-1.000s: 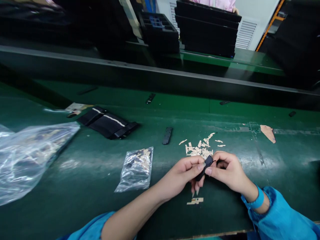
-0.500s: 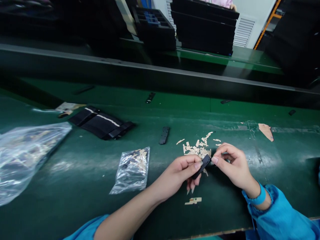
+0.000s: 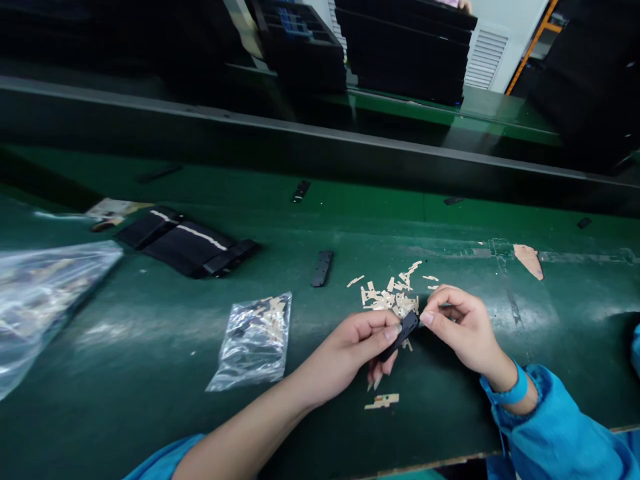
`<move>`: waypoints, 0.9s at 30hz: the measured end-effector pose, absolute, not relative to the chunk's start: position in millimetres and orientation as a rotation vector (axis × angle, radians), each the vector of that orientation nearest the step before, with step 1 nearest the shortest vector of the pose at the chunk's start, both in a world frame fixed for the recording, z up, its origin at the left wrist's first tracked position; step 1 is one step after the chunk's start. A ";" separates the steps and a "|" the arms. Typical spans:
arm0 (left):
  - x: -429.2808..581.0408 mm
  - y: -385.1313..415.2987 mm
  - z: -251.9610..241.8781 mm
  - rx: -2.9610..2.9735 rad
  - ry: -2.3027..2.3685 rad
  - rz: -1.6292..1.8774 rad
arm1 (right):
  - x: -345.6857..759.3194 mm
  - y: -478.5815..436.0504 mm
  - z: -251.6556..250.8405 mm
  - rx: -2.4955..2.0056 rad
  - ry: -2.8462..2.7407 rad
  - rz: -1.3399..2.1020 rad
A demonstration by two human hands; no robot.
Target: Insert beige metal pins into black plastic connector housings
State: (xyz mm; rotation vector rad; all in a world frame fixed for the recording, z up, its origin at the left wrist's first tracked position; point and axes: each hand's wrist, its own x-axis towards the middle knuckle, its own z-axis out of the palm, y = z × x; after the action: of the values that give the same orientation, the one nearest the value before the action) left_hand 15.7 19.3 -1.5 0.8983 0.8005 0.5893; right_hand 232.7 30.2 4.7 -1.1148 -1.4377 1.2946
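My left hand pinches a small flat black part between thumb and fingers, held just above the green belt. My right hand meets it from the right, with thumb and forefinger pinched at the part's upper end. Just beyond both hands lies a scatter of small tan pieces. One more tan piece lies on the belt below my left hand.
A small clear bag of parts lies left of my hands, and a large clear bag at far left. A black strip and dark folded pouches lie further back. Black trays are stacked behind the rail.
The view has drifted, so everything sits slightly further left and up. My right hand's pinch has moved to the black part's upper end. Both hands stay together on it.
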 end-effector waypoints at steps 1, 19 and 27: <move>15.7 19.2 -1.5 0.903 0.799 0.587 | 232.7 30.1 4.7 -1.117 -1.436 1.299; 15.2 19.8 19.7 1.450 1.051 0.635 | 236.1 37.5 2.3 -1.155 -1.398 1.672; 16.9 15.2 16.4 1.618 1.119 0.641 | 228.7 30.4 -4.6 -1.207 -1.523 1.567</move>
State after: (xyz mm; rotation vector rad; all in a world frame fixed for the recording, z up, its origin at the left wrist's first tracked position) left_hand 16.9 15.2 16.4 1.6181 1.1188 0.6411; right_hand 228.7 30.4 -4.6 -1.2073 -1.5230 1.5668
